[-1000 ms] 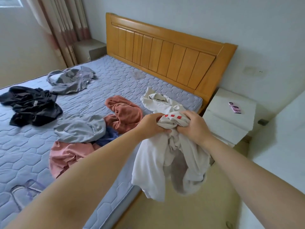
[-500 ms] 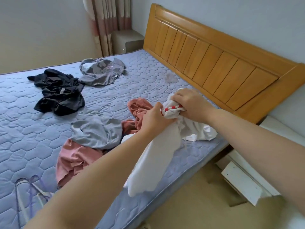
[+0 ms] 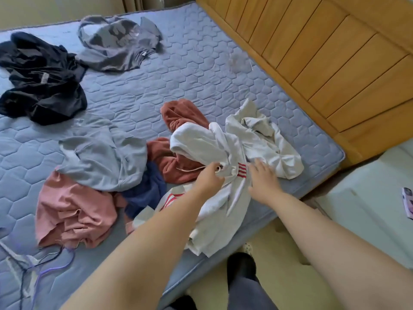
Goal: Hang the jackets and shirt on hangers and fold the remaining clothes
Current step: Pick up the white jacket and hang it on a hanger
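A white garment with red stripes (image 3: 223,198) lies crumpled on the near right corner of the bed, part of it hanging over the edge. My left hand (image 3: 209,176) pinches its fabric beside a drawstring eyelet. My right hand (image 3: 263,175) rests on the garment with fingers spread, holding nothing. Around it lie a rust-red garment (image 3: 178,117), a light grey one (image 3: 105,157), a pink one (image 3: 71,211) and a dark blue one (image 3: 145,191). A black garment (image 3: 42,79) and a grey printed shirt (image 3: 118,45) lie farther back. Hangers (image 3: 33,269) lie at the near left.
The blue quilted mattress (image 3: 201,74) fills most of the view, with a wooden headboard (image 3: 324,52) on the right. A white nightstand (image 3: 368,198) with a small pink object (image 3: 407,202) stands to the right. My foot (image 3: 240,267) is on the beige floor by the bed.
The white garment went from held up in both hands to lying on the bed. My right hand let go and now rests flat on it. The view tilted down.
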A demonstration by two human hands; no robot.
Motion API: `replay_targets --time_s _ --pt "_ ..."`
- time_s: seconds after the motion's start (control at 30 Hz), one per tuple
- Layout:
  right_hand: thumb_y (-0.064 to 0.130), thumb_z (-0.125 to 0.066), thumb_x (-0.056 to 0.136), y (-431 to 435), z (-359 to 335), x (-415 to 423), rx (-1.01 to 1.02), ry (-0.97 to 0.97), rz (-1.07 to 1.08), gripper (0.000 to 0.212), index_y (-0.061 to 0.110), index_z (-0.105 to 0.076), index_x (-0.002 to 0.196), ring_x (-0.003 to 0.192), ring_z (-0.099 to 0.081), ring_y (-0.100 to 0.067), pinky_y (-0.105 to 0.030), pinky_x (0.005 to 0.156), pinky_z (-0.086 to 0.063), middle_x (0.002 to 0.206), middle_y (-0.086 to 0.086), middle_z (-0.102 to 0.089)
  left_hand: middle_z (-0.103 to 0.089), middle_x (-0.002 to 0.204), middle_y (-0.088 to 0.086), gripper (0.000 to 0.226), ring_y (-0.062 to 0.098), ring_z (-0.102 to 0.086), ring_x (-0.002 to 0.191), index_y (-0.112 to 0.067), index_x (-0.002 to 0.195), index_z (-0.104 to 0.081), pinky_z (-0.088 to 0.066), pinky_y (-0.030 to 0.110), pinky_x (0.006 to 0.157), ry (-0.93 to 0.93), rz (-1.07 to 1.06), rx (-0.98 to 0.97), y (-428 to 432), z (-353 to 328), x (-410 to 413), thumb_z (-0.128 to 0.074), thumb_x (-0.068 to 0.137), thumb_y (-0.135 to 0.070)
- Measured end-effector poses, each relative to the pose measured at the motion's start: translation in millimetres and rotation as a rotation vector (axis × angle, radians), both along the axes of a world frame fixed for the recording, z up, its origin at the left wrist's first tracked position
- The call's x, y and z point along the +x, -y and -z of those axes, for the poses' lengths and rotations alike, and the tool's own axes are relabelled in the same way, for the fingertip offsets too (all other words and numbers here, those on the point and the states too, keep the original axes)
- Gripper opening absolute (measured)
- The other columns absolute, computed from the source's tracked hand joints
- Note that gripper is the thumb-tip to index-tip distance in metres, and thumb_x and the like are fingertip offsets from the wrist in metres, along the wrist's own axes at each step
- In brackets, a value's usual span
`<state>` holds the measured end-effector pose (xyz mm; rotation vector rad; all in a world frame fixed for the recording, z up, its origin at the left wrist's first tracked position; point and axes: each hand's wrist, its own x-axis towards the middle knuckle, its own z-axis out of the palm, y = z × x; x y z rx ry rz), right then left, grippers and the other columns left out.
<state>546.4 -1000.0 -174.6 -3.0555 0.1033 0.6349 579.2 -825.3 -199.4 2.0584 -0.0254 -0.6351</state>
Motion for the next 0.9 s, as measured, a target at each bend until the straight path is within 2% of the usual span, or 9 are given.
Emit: replay_targets --time_s 0.2,0.4,0.5,0.6,0.7,0.73,0.8,0.87,0.9 --pt "0.018 -0.051 0.091 27.9 93.1 27.8 0.24 -0.086 0.175 0.07 0.013 -0.015 0.151 0.146 -0.005 -0.025 -0.037 0.118 -0.013 0.16 -0.006 -0.001 -0.054 0.133 0.004 0.052 0.023 -0.051 0.122 -0.015 0.136 -0.047 -0.035 0.022 0.089 -0.047 -0.059 0.112 33.1 82.2 25.7 -0.054 0.085 -0.008" --pt "0.038 -0.064 0.079 69.1 185.0 85.8 0.506 -0.194 0.383 0.079 0.013 -0.029 0.145 0.138 -0.03 -0.028 -0.039 0.113 -0.029 0.151 -0.007 -0.029 -0.041 0.147 0.008 0.06 0.025 -0.039 0.134 -0.007 0.146 -0.032 -0.033 0.032 0.106 -0.236 -0.266 0.212 60.8 173.1 62.8 -0.054 0.091 -0.019" --pt "0.043 -0.072 0.071 87.7 222.2 115.3 0.666 -0.161 0.571 0.085 0.015 -0.033 0.141 0.125 -0.047 -0.023 -0.04 0.105 -0.041 0.137 -0.004 -0.044 -0.052 0.136 0.008 0.058 0.024 -0.049 0.124 -0.006 0.139 -0.043 -0.04 0.035 0.102 -0.38 -0.597 0.02 76.8 212.8 77.2 -0.061 0.089 -0.03" --pt "0.034 -0.074 0.077 97.6 251.8 150.1 0.771 -0.135 0.62 0.094 0.017 -0.016 0.15 0.133 -0.039 -0.021 -0.037 0.11 -0.035 0.149 -0.004 -0.031 -0.064 0.108 0.004 0.047 0.02 -0.061 0.104 -0.006 0.125 -0.053 -0.047 0.03 0.085 -0.404 -0.871 -0.199 92.9 238.2 92.1 -0.066 0.086 -0.029" --pt "0.025 -0.075 0.079 94.1 268.3 185.8 0.861 -0.177 0.637 0.102 0.023 -0.004 0.153 0.139 -0.032 -0.022 -0.033 0.111 -0.03 0.154 -0.003 -0.027 -0.063 0.103 0.008 0.041 0.023 -0.065 0.097 -0.004 0.115 -0.05 -0.052 0.03 0.069 -0.466 -1.06 -0.455 108.3 254.8 113.5 -0.069 0.086 -0.026" --pt "0.017 -0.072 0.08 91.3 272.3 194.0 0.876 -0.211 0.64 0.096 0.021 -0.01 0.153 0.134 -0.039 -0.023 -0.033 0.109 -0.033 0.149 -0.005 -0.036 -0.063 0.099 0.01 0.034 0.023 -0.065 0.09 -0.006 0.109 -0.05 -0.052 0.029 0.063 -0.481 -1.089 -0.508 112.1 256.1 121.3 -0.068 0.086 -0.023" --pt "0.004 -0.058 0.083 91.0 275.9 207.0 0.836 -0.255 0.621 0.059 0.009 -0.043 0.139 0.109 -0.054 -0.024 -0.03 0.092 -0.044 0.124 -0.008 -0.057 -0.06 0.085 0.011 0.015 0.021 -0.061 0.073 -0.008 0.092 -0.051 -0.047 0.028 0.057 -0.444 -1.108 -0.421 117.8 251.9 135.1 -0.064 0.088 -0.015" --pt "0.001 -0.045 0.086 97.7 262.9 213.8 0.802 -0.162 0.657 0.025 0.002 -0.064 0.103 0.085 -0.053 -0.022 -0.027 0.074 -0.042 0.093 -0.008 -0.06 -0.057 0.075 0.01 0.013 0.025 -0.056 0.071 -0.01 0.075 -0.05 -0.045 0.031 0.062 -0.3 -1.057 -0.168 114.3 237.5 147.8 -0.055 0.087 -0.009" --pt "0.0 -0.043 0.087 105.3 251.1 217.2 0.801 -0.079 0.673 0.019 0.004 -0.061 0.081 0.076 -0.05 -0.021 -0.026 0.068 -0.04 0.08 -0.007 -0.056 -0.056 0.071 0.007 0.017 0.025 -0.056 0.072 -0.011 0.07 -0.049 -0.044 0.032 0.066 -0.207 -1.002 -0.048 111.8 225.0 155.7 -0.051 0.086 -0.007"
